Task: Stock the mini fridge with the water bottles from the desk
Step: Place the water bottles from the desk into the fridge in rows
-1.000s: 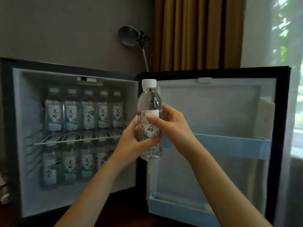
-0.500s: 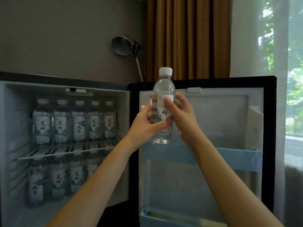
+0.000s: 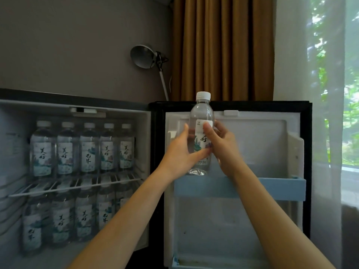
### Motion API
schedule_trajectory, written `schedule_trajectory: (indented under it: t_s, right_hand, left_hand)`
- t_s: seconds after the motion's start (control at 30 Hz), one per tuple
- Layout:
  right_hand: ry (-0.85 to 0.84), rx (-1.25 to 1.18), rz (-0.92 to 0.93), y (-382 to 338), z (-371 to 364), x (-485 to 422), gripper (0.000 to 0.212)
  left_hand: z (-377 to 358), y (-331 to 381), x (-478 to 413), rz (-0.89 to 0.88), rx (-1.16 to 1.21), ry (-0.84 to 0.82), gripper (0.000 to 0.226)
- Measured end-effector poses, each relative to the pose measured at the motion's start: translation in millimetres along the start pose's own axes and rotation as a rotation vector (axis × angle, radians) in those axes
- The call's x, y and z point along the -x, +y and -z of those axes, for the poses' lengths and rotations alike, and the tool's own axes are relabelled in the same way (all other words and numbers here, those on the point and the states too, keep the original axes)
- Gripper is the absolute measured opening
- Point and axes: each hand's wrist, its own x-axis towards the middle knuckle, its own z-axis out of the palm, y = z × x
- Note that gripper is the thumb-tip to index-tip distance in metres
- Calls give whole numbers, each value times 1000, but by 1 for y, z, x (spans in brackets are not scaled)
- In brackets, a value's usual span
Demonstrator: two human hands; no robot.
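Dim daylight fell across the open mini fridge (image 3: 38,107). Nearest, 2 forearms reached in: the left hand (image 3: 180,152) wrapped its fingers round the label of the water bottle (image 3: 202,113), thumb across the front, while the right hand (image 3: 223,146) pinched the opposite side. The bottle was upright, its base just above the rail of the blue door shelf (image 3: 272,188). Lowered short of the pocket, the base would likely catch that rail and tip the bottle; a loose grip on smooth plastic could let it slip. Farther in, 5 stocked bottles (image 3: 88,150) lined the wire rack (image 3: 77,184), with a lower row (image 3: 62,220) beneath. Beyond stood a lamp (image 3: 142,56) and curtain (image 3: 221,47).
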Motion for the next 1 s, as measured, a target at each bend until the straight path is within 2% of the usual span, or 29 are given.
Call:
schedule_trajectory:
  t_s: [0.2, 0.4, 0.57, 0.73, 1.0]
  right_hand:
    - [-48, 42, -31, 9, 11, -5, 50]
    - [-123, 90, -47, 13, 16, -9, 58]
    - [-170, 179, -42, 17, 20, -11, 60]
    - [-188, 284, -36, 21, 22, -13, 36]
    - [-153, 384, 37, 19, 20, -11, 40]
  left_hand:
    - [-13, -3, -4, 61, -106, 15, 59]
    - [-25, -6, 0, 76, -233, 62, 90]
    - [-37, -12, 10, 33, -378, 118, 92]
    - [-36, -17, 13, -27, -417, 162, 94]
    - [-30, -25, 21, -85, -431, 157, 94]
